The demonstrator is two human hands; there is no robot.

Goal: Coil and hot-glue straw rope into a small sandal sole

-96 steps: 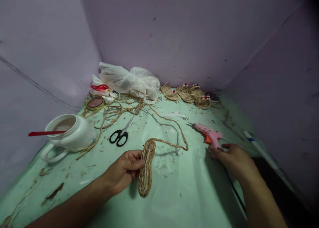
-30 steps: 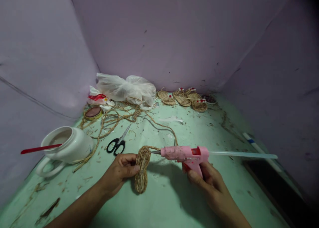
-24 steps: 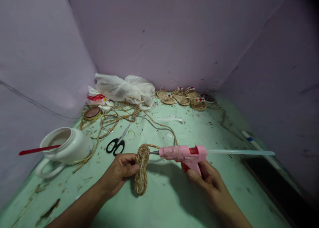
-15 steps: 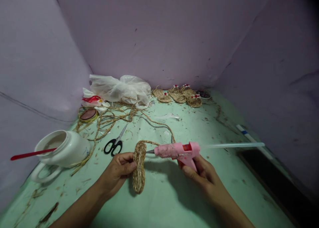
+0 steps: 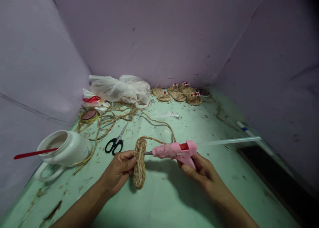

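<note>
Between the thumb and fingers of my left hand [image 5: 121,170] is a coiled braided-straw sole [image 5: 140,166], long and oval, held on edge. A loose braided straw cord [image 5: 156,140] runs from its top to the right and back across the table. My right hand [image 5: 199,170] is wrapped round the handle of a pink glue gun [image 5: 174,151]. The gun's metal nozzle points left and meets the sole's right side, near its upper part. A long clear glue stick [image 5: 229,141] sticks out from the back of the gun.
Black-handled scissors [image 5: 115,145] lie left of the sole. A white mug [image 5: 67,148] on its side holds a red stick [image 5: 36,153]. Farther back are a tape roll [image 5: 89,115], a plastic bag [image 5: 119,87] and several small straw slippers [image 5: 176,94]. A dark board [image 5: 274,185] lies at right.
The glue gun has tilted slightly, its glue stick end now higher, and shifted a little left. The sole stays in my left hand, with the nozzle still at its side.
</note>
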